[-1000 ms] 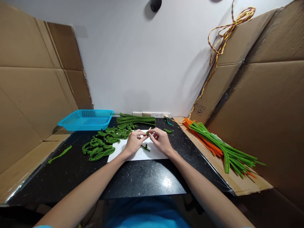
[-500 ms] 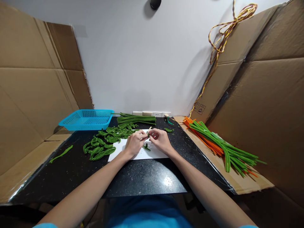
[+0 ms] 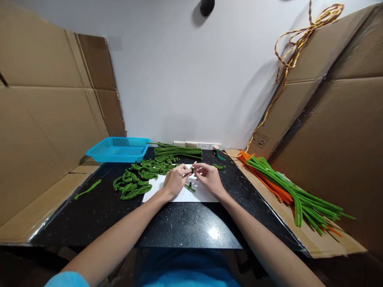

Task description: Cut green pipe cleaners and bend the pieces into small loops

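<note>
My left hand (image 3: 176,180) and my right hand (image 3: 210,177) meet over a white sheet (image 3: 182,194) on the black table (image 3: 167,223). Both pinch a green pipe cleaner (image 3: 192,170) wound round a thin pale stick (image 3: 194,163) that pokes up between the fingertips. The loose green end (image 3: 189,186) hangs down onto the sheet. A heap of bent green pipe-cleaner pieces (image 3: 140,175) lies just left of my left hand.
A blue plastic basket (image 3: 118,149) stands at the back left. Straight green pipe cleaners (image 3: 178,151) lie by the wall. Long green and orange pipe cleaners (image 3: 287,189) lie on cardboard at the right. Cardboard walls (image 3: 38,119) stand on both sides. A stray green piece (image 3: 87,189) lies far left.
The view has shifted slightly, so everything sits a little further right. My hands stay together on the pipe cleaner and stick, fingers working it a little.
</note>
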`<state>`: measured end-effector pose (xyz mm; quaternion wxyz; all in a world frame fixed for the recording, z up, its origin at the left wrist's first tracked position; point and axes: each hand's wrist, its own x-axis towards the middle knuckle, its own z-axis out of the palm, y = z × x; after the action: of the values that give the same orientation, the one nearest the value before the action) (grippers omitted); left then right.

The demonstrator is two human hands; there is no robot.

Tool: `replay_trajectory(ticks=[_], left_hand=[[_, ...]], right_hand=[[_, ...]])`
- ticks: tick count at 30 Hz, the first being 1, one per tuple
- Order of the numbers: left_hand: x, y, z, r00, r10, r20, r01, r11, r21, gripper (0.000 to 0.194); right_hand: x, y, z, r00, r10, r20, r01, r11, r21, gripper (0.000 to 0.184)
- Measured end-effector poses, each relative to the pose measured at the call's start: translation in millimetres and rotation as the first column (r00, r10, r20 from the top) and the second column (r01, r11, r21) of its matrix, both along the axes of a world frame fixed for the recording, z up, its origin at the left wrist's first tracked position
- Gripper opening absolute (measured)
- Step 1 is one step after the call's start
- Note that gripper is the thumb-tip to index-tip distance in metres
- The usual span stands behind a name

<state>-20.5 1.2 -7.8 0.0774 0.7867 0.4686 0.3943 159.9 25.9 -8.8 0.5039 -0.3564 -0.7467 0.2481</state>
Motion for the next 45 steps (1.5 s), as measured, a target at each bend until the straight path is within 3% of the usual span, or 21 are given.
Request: replay_trajectory(ticks=[3,11,17,21,27,45], left_hand=[[-1.1,-1.3,1.6,1.000,0.008,-0.006,-0.008,1.000,-0.004,0.022],[-3.1,-4.1,2.9,0.996,0.003,-0.092,-0.002,1.000,0.004,0.036],[-6.9,-3.1,5.5,0.991,-0.002,-0.137,0.004,1.000,0.013,0.042],[-6.9,-3.1,6.9,0.996,0.018,-0.089,-0.018,1.000,-0.003,0.035],[-3.8,-0.5,1.4,1.000,-0.001,0.027,0.002,0.999,-0.038,0.032],[-3.4,0.4,-0.9,0.992,-0.085,0.097,0.088,0.996,-0.021,0.028]], right_hand=[[0.4,-0.2,0.4,0.999,-0.017,0.034,0.015,0.999,0.049,0.018],[2.7,5.1,0.4,0.998,-0.006,0.058,0.006,1.000,-0.008,0.015],[5.2,7.2,2.4,0.985,0.160,-0.061,-0.170,0.953,-0.250,0.018],[7.1,8.1,2.6,0.975,0.182,-0.124,-0.212,0.928,-0.305,0.027],[8.0,9.0,1.7,0.982,0.150,-0.118,-0.180,0.937,-0.300,0.028],[5.4,1.0,4.8,0.999,0.032,0.026,-0.029,0.993,-0.117,0.012]])
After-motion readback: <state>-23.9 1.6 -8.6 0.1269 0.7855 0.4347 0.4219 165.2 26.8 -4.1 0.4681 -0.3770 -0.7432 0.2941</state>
